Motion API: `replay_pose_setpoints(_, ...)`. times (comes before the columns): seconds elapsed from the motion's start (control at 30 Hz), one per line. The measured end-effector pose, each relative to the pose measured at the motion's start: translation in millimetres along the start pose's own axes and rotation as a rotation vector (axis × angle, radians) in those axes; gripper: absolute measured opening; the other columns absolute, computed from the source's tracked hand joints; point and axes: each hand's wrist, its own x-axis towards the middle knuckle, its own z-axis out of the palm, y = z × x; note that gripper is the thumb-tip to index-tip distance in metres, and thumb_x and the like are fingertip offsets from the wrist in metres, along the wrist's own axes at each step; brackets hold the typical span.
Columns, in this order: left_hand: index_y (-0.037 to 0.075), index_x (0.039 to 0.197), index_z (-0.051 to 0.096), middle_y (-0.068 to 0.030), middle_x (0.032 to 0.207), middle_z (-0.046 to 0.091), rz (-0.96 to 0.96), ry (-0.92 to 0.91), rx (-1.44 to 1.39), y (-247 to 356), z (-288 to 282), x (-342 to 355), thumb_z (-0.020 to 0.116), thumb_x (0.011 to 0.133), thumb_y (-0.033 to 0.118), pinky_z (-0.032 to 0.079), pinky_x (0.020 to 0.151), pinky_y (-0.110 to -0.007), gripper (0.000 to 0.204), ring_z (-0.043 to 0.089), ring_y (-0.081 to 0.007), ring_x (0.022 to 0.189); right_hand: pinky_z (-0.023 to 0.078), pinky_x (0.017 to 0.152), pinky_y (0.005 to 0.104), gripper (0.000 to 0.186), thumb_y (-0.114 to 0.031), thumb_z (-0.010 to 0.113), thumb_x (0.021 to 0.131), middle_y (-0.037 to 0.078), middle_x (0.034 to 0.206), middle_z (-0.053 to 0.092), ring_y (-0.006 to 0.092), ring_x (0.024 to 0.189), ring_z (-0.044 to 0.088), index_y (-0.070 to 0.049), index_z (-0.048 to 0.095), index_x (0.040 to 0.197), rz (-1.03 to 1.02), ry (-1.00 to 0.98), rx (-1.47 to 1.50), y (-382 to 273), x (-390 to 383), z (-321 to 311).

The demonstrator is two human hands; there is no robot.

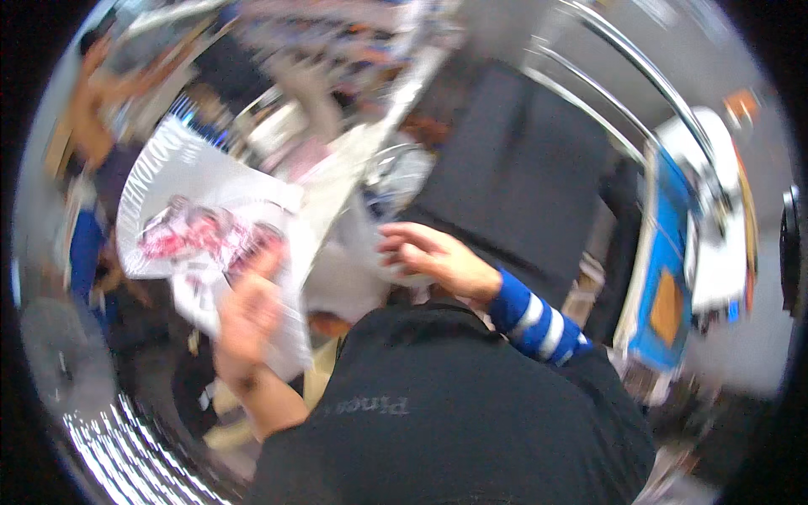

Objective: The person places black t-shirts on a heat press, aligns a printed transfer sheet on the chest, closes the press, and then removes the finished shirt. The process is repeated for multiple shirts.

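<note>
A piece of light grey-white cloth (147,198) with a red, pink and dark print and pale lettering hangs at the left, its edges curved. My left hand (250,316) is at its right part, fingers closed over the cloth; motion blur hides the exact grip. To the right, my right hand (433,259) reaches inward from a blue sleeve cuff with white stripes. Its fingers are loosely bent and apart from the thumb, with nothing visible in them. It is apart from the cloth, in front of a dark, flat board-like surface (522,160).
A pale table edge (345,172) runs diagonally past the cloth. At right stand curved metal rails (623,55), a blue-framed panel (661,252) and a white machine part (711,227). Another person (97,118) is at the far left, arm stretched out.
</note>
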Motion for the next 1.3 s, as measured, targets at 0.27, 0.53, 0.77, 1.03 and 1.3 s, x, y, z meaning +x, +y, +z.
replay_pose_setpoints(0.27,0.004,0.106,0.066,-0.0229,0.143,0.059,0.508,-0.503,0.361,-38.4,193.5,107.6,0.073,0.093,0.019,0.027,0.124,-0.061,0.021,0.044,-0.0441,0.146,0.059,0.076,0.0341,0.019,-0.011,0.067,0.101,0.010,0.099,0.076,0.0163,0.083,0.071,0.003,0.072,0.111,-0.146,0.944,0.045,26.3,-58.3,-118.2)
replay_pose_setpoints(0.53,0.007,0.141,0.060,-0.0208,0.158,0.046,0.556,-0.534,0.759,-154.2,263.2,202.8,0.072,0.095,0.028,0.024,0.126,-0.058,0.052,0.034,-0.0457,0.151,0.056,0.079,0.0355,0.023,-0.010,0.069,0.098,0.012,0.102,0.076,0.0201,0.088,0.072,0.004,0.072,0.115,-0.073,1.265,0.075,40.1,-127.2,-266.8)
replay_pose_setpoints(0.77,0.009,0.145,0.058,-0.0193,0.161,0.044,0.563,-0.540,0.696,-161.2,303.0,244.8,0.074,0.093,0.030,0.021,0.127,-0.057,0.058,0.033,-0.0449,0.152,0.047,0.106,0.0489,0.045,-0.026,0.079,0.086,0.022,0.125,0.066,0.0404,0.122,0.061,0.002,0.068,0.120,-0.137,1.394,-1.437,33.0,-168.0,-254.5)
replay_pose_setpoints(1.03,0.010,0.141,0.062,-0.0173,0.159,0.047,0.523,-0.545,0.671,-158.5,312.5,270.9,0.076,0.090,0.031,0.022,0.127,-0.057,0.056,0.035,-0.0427,0.152,0.032,0.119,0.0568,0.060,-0.042,0.075,0.089,0.020,0.150,0.052,0.0428,0.145,0.041,-0.003,0.065,0.135,0.044,1.211,-1.453,59.3,-174.6,-235.0)
replay_pose_setpoints(1.3,0.007,0.139,0.064,-0.0175,0.158,0.049,0.472,-0.524,0.620,-158.1,314.0,272.6,0.074,0.089,0.023,0.023,0.126,-0.057,0.053,0.036,-0.0419,0.152,0.034,0.117,0.0562,0.062,-0.042,0.078,0.086,0.021,0.151,0.051,0.0437,0.144,0.042,-0.006,0.066,0.136,0.053,1.188,-1.446,51.6,-177.4,-233.6)
